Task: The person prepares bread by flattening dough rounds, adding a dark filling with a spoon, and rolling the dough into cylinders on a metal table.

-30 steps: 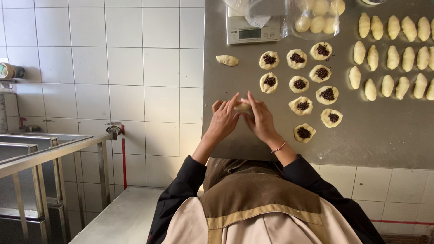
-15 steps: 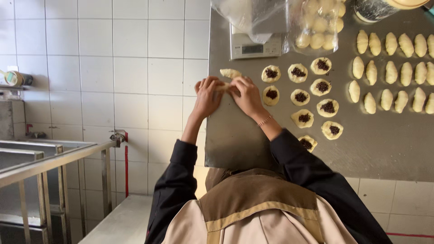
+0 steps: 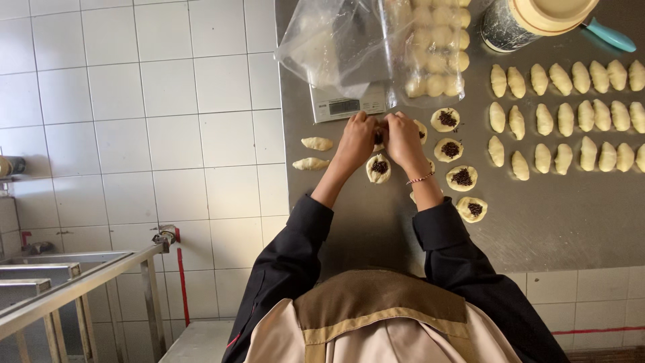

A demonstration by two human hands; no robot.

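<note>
Both my hands meet over the steel worktop, just in front of a small digital scale. My left hand and my right hand, which wears a thin bracelet, pinch one dough piece with dark filling between their fingertips. Most of that piece is hidden by my fingers. An open dough round with dark filling lies right below my hands. More filled rounds sit to the right of my right hand. Two closed, shaped dough pieces lie to the left of my left hand.
Rows of several shaped dough pieces cover the right of the worktop. A clear plastic bag of dough balls rests behind the scale. A dark container with a cream lid and teal handle stands far right. A metal rack is at lower left.
My hands have moved from the left edge of the worktop toward the scale and now grip a filled round. A second shaped piece lies at the left.
</note>
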